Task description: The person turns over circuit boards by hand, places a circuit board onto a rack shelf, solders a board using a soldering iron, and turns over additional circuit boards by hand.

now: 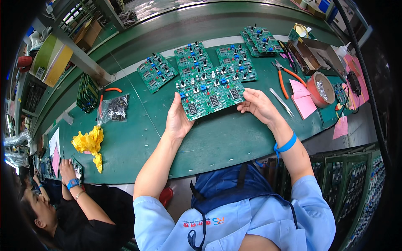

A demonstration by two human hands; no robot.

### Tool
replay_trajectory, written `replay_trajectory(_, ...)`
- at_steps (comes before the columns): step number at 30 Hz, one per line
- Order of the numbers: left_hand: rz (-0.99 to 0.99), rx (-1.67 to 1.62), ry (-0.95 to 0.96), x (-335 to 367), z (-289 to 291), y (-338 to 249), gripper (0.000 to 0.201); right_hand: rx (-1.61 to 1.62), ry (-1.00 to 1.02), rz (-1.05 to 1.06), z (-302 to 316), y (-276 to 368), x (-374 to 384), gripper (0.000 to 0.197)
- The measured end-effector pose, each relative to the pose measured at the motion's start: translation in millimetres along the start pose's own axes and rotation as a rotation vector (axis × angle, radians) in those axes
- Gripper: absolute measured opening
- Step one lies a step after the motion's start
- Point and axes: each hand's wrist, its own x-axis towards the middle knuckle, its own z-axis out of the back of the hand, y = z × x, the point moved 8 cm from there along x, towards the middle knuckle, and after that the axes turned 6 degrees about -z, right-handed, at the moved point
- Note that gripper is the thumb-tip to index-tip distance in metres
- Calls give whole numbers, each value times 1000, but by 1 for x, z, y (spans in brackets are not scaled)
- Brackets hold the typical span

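Between my two hands I hold a green circuit board (203, 94) tilted up over the bench, its displays, knobs and blue parts facing me. My left hand (179, 118) grips its left edge, with the thumb at the upper corner. On the right edge my right hand (258, 106) pinches the board, its thumb on top and fingers curled beneath. Just beyond lie similar circuit boards: one at the left (157, 72), one in the middle (192, 57) and one at the right (245, 62), the latter two partly covered by the held one. A blue strap (286, 144) circles my right wrist.
Right of me lie tweezers (282, 102), orange-handled pliers (283, 81), pink paper (303, 102) and a round red container (320, 88). Stacked boards (262, 40) stand far right. Leftward are a bag of black parts (114, 109), a yellow cloth (88, 141) and a co-worker's hands (67, 170).
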Motion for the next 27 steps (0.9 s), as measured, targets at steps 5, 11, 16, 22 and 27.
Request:
replay_trajectory(5, -5, -7, -1, 1, 2, 0, 45, 56, 38, 7, -2, 0, 1, 25)
replay_trajectory(11, -9, 15, -6, 1, 4, 0, 47, 109, 31, 25, 2, 0, 1, 28)
replay_trajectory(16, 2, 12, 7, 1, 5, 1, 46, 114, 41, 25, 3, -1, 2, 27)
replay_trajectory(22, 0, 27, -7, 0, 5, 0, 45, 110, 36, 15, 2, -1, 1, 26)
replay_trajectory(27, -9, 25, -22, 1, 4, 0, 44, 93, 38, 20, 4, -2, 0, 25)
